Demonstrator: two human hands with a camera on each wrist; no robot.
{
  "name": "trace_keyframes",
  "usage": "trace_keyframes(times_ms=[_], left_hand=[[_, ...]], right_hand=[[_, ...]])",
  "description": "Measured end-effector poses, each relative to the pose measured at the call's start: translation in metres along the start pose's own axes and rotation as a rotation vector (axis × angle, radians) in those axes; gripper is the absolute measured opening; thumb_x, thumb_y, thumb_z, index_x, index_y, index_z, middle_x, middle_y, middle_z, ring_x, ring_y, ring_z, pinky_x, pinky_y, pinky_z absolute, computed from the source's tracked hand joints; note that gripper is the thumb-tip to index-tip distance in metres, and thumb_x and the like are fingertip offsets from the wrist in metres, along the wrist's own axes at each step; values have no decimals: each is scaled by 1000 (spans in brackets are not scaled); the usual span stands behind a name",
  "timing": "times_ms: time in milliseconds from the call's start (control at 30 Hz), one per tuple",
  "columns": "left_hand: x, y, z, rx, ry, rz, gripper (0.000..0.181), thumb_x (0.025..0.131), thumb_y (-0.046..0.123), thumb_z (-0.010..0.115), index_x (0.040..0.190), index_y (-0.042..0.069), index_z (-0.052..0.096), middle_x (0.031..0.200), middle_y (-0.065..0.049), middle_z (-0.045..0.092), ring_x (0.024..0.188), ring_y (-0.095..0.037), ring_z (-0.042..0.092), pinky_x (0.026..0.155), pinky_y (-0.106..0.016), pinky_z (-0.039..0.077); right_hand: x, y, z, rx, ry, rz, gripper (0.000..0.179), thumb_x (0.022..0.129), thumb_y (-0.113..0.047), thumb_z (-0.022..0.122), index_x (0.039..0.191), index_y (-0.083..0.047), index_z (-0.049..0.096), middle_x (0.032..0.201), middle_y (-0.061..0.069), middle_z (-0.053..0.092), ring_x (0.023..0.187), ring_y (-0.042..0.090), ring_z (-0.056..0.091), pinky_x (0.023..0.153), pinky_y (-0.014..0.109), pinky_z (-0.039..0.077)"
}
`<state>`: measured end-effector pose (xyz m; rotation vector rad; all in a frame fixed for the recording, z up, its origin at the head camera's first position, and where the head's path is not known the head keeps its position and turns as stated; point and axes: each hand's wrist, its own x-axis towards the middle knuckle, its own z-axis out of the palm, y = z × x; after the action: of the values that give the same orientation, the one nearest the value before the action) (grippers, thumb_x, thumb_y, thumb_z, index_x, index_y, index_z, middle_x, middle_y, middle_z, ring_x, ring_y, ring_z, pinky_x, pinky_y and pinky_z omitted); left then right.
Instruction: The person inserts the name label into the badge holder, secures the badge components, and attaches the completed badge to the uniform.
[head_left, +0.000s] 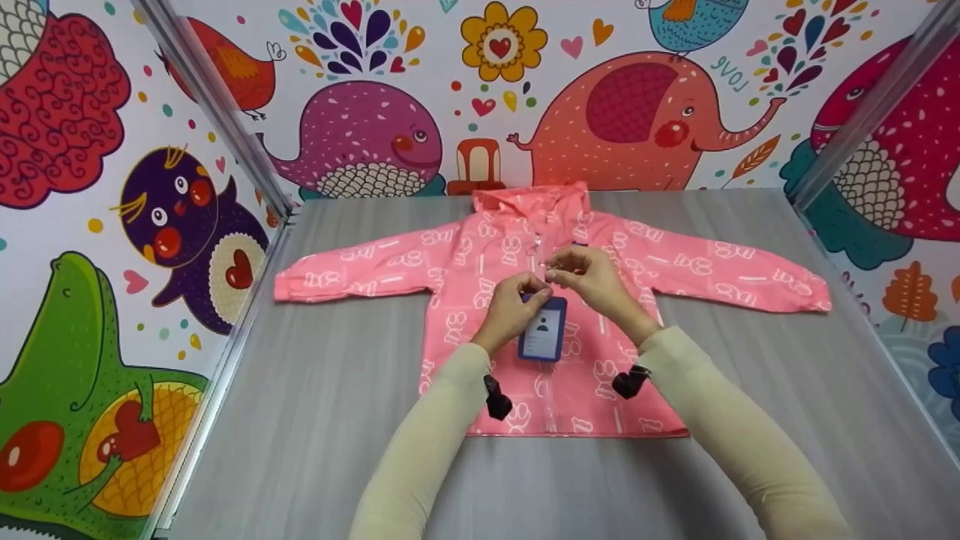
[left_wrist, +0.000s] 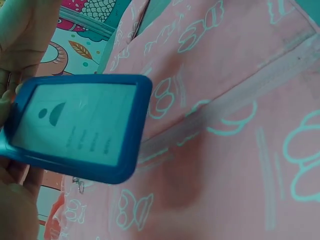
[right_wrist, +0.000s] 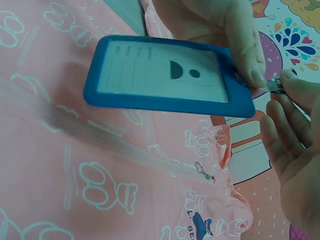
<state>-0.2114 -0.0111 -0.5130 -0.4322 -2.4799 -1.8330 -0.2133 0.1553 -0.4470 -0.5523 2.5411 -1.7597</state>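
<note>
A blue-framed ID badge (head_left: 542, 330) with a white card hangs above the front of a pink jacket (head_left: 465, 300). My left hand (head_left: 516, 307) pinches the badge's top edge between thumb and fingers. Just beyond it, my right hand (head_left: 592, 281) pinches a small metal clip (right_wrist: 276, 85) at the badge's top. The right wrist view shows the two hands close together at that clip. The jacket lies flat, its sleeves spread and its zipper (right_wrist: 100, 135) closed down the middle, with a metal zipper pull (right_wrist: 204, 171) near the collar.
The jacket rests on a grey table (head_left: 300, 420). Walls with cartoon animals (head_left: 637, 127) stand behind and at both sides, with metal rails (head_left: 217, 105) at the corners. A dark blue printed mark (right_wrist: 201, 225) shows on the jacket's chest.
</note>
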Motion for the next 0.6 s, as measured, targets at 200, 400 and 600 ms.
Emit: trace_keyframes(times_ms=[200, 400, 600], left_hand=[[1, -2, 5, -43, 9, -4, 11, 92, 11, 68, 90, 0, 70, 93, -15, 73, 78, -3, 58, 77, -21, 49], [0, -4, 10, -78, 13, -36, 12, 92, 11, 68, 92, -1, 71, 94, -17, 73, 79, -3, 58, 78, -21, 49], [0, -5, 15, -101, 19, -35, 14, 92, 6, 66, 94, -7, 69, 98, -24, 72, 79, -1, 57, 79, -23, 51]], right_hand=[[0, 11, 3, -71, 55, -21, 25, 91, -10, 70, 114, -1, 71, 106, 20, 74, 89, 24, 68, 77, 25, 55], [6, 38, 5, 12, 92, 18, 25, 89, -15, 74, 112, -6, 74, 108, 17, 75, 84, 6, 70, 76, 18, 57], [-1, 27, 6, 50, 114, 51, 27, 90, -10, 72, 114, 1, 71, 103, 21, 75, 80, 10, 72, 73, 18, 57]])
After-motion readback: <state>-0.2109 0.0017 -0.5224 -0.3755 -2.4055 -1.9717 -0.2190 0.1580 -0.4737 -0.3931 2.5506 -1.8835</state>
